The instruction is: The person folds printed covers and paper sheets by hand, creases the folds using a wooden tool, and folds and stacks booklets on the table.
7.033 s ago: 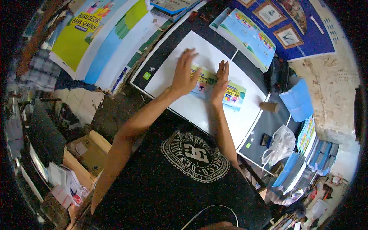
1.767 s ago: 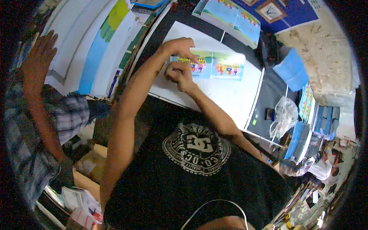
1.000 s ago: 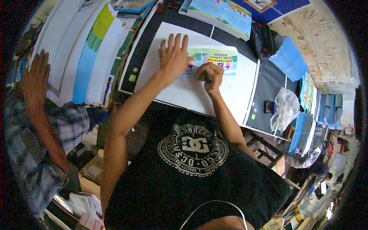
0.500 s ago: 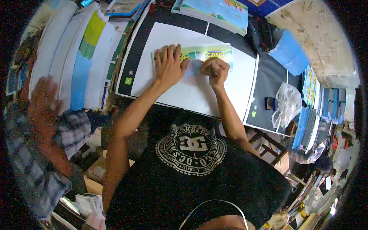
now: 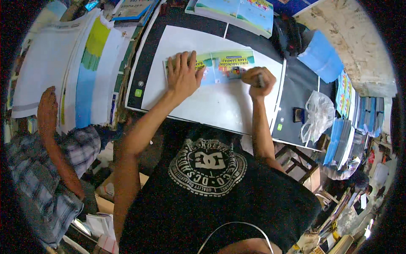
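- Here the colourful printed sheet (image 5: 220,67) lies on a white board (image 5: 220,106), its long axis running left to right.
- The left hand (image 5: 182,76) presses flat on the sheet's left end, fingers spread.
- The right hand (image 5: 258,78) sits at its right end, fingers curled around a thin dark tool (image 5: 261,80), so it is nearer that edge.
- A black mat (image 5: 296,84) lies under the board.
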The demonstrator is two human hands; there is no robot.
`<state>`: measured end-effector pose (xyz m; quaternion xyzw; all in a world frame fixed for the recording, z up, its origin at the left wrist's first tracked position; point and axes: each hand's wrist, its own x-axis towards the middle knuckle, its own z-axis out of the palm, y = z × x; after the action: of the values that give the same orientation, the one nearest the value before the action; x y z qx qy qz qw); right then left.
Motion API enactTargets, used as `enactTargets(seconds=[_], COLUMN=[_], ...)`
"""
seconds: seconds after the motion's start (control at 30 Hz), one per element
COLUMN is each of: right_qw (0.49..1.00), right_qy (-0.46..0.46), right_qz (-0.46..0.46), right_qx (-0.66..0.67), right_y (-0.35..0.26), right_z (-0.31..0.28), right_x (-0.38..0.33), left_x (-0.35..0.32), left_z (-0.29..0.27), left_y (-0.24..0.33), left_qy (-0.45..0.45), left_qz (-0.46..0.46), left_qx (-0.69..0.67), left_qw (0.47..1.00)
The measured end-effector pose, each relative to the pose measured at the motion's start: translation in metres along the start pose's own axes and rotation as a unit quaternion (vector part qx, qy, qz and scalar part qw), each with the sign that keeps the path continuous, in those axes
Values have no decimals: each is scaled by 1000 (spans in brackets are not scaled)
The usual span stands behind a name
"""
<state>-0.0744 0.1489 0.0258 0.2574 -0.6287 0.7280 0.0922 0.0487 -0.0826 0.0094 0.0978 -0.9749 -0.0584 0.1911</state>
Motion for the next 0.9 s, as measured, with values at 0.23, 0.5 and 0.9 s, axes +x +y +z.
enactTargets(seconds=[0.23, 0.5, 0.9], right_qw=[988, 984, 951], right_qy=[9, 177, 280], right_qz=[61, -35, 70], right_qx=[-141, 10, -109], right_y=[19, 27, 16], right_z=[-45, -61, -108], right_x=[2, 15, 41], left_x=[7, 4, 8], left_z=[2, 4, -7], left_y=[0, -2, 13], left_qy=[17, 2, 49], left_qz=[9, -3, -14], left_qx=[-7, -47, -28], left_qw=[1000, 999, 998])
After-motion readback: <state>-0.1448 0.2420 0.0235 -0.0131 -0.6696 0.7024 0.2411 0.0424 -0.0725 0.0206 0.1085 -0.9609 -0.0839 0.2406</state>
